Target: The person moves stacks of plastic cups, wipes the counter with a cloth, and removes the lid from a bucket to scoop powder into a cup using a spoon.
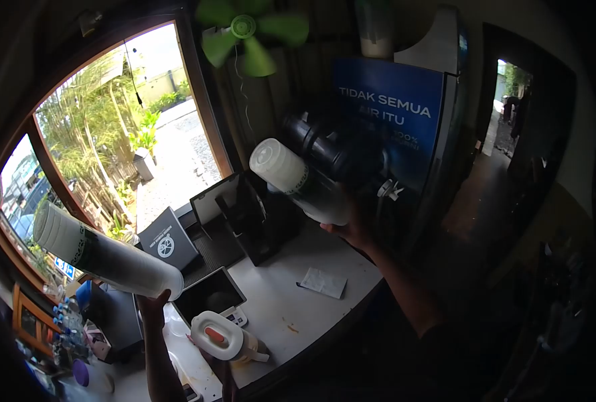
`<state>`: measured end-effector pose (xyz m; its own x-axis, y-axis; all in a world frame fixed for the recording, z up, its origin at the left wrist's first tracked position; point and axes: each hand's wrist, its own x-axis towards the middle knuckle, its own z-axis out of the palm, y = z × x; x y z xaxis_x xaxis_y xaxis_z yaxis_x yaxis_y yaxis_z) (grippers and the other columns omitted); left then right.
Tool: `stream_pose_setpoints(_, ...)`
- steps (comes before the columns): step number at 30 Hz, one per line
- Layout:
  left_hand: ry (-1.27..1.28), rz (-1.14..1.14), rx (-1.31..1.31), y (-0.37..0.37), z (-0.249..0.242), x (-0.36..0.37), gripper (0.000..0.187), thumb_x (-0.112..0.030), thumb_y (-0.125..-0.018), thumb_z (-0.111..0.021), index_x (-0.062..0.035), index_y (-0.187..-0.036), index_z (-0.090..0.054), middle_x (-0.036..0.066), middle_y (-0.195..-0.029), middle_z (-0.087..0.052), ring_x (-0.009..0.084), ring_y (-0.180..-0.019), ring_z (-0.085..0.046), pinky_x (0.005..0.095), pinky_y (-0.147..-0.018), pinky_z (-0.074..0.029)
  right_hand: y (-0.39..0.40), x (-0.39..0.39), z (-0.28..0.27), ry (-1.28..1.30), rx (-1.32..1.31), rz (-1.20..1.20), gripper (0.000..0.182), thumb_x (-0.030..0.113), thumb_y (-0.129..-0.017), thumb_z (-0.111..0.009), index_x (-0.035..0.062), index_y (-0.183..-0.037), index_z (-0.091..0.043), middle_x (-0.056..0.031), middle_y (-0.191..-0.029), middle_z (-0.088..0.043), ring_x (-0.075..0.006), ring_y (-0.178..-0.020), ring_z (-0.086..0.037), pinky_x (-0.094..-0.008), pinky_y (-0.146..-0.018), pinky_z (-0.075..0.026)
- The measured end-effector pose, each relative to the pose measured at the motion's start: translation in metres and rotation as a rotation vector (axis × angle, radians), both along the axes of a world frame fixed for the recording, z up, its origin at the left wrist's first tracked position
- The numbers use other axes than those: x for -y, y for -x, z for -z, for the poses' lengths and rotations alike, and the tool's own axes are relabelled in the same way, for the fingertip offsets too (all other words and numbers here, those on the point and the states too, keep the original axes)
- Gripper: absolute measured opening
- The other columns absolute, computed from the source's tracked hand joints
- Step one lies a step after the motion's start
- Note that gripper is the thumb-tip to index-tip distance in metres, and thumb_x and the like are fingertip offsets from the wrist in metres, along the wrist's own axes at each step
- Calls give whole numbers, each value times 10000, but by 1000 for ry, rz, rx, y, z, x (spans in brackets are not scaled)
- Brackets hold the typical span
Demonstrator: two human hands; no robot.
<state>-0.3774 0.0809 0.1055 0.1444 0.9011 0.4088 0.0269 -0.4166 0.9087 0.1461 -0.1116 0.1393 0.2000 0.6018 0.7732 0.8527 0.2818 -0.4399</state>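
My left hand (155,303) is closed around the lower end of a long stack of plastic cups (117,259), which tilts up to the left in front of the window. A second, similar stack of plastic cups (299,182) leans up to the left in my right hand (353,231), whose fingers grip its lower end. Both stacks are raised above the counter. Below and between my hands stands a lidded pitcher (219,336) with an orange piece on its lid. Close to my left hand lies a dark-screened tablet or display (211,295).
A white counter (278,295) carries a small flat packet (323,282), a dark box or panel with a round logo (168,240) and a black stand (248,224). Bottles (67,315) crowd the left. A blue sign (385,100) and a green fan (244,28) are behind.
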Motion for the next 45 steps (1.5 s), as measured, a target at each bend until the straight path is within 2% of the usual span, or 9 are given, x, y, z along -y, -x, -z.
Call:
stream_pose_setpoints(2, -52, -63, -22, -24, -11, 8, 848, -8, -765, -738, -39, -1476, -278, 139, -1411, -436, 282, -1307, -447, 447, -1127, -341, -31, -44, -5, -14, -73, -177, 944, 406, -759, -809, -2, -1459, -325, -221, -1357, -484, -380, -1261, -484, -464, -1066, -374)
stream_pose_setpoints(10, -69, 44, 199, -67, -74, 23, 822, -348, -838, -772, -77, -1456, -303, 126, -1376, -443, 293, -1264, -472, 459, -1078, -394, -94, -173, -29, 10, 9, -300, 985, 392, -691, -835, 139, -1491, -318, -254, -1278, -528, -433, -1161, -555, -507, -968, -462)
stream_pose_setpoints(13, -121, -52, 175, -81, -93, 23, 831, -363, -838, -767, -56, -1454, -301, 123, -1366, -454, 295, -1263, -481, 456, -1087, -388, -96, -207, -33, 132, -52, -334, 983, 423, -689, -830, 163, -1489, -322, -251, -1256, -539, -431, -1175, -547, -521, -976, -453)
stream_pose_setpoints(14, -149, -80, 239, -94, -99, 25, 770, -343, -837, -769, -51, -1420, -361, 105, -1286, -513, 261, -1151, -545, 421, -994, -454, -98, -214, -37, 139, -24, -327, 981, 424, -690, -831, 166, -1488, -322, -252, -1254, -540, -434, -1179, -545, -524, -975, -453)
stream_pose_setpoints(17, 15, -73, 278, -82, -105, 3, 760, -180, -827, -772, -99, -1439, -328, 121, -1349, -481, 297, -1255, -492, 491, -1076, -397, -100, -242, -44, 155, -39, -385, 979, 430, -696, -832, 166, -1487, -319, -252, -1261, -537, -436, -1190, -541, -530, -971, -454)
stream_pose_setpoints(26, -42, -61, 464, -147, -143, -69, 711, -128, -838, -748, -124, -1422, -341, 93, -1346, -476, 269, -1255, -494, 471, -1018, -464, -89, -330, -37, 18, -88, -583, 970, 409, -707, -843, 119, -1471, -321, -232, -1307, -510, -408, -1227, -529, -499, -992, -444)
stream_pose_setpoints(34, -65, 62, 532, -238, -133, -147, 757, -131, -863, -735, -142, -1467, -278, 88, -1402, -410, 277, -1300, -447, 546, -1013, -450, -74, -368, -23, -17, -136, -691, 940, 426, -693, -847, 89, -1441, -388, -208, -1353, -488, -381, -1295, -467, -495, -1067, -372)
stream_pose_setpoints(40, -132, 90, 741, -309, -176, -185, 720, -188, -860, -735, -175, -1433, -299, 92, -1395, -421, 292, -1311, -443, 577, -1057, -398, -81, -388, 13, 32, 21, -524, 1010, 538, -691, -813, 144, -1478, -317, -245, -1377, -449, -460, -1298, -443, -585, -1019, -400)
stream_pose_setpoints(45, -164, 131, 757, -319, -231, -194, 535, -317, -871, -725, -75, -1277, -475, 93, -1205, -564, 243, -1146, -564, 470, -987, -471, -81, -402, 31, 40, 23, -572, 1038, 601, -687, -789, 164, -1486, -293, -240, -1427, -415, -464, -1321, -419, -614, -1032, -365)
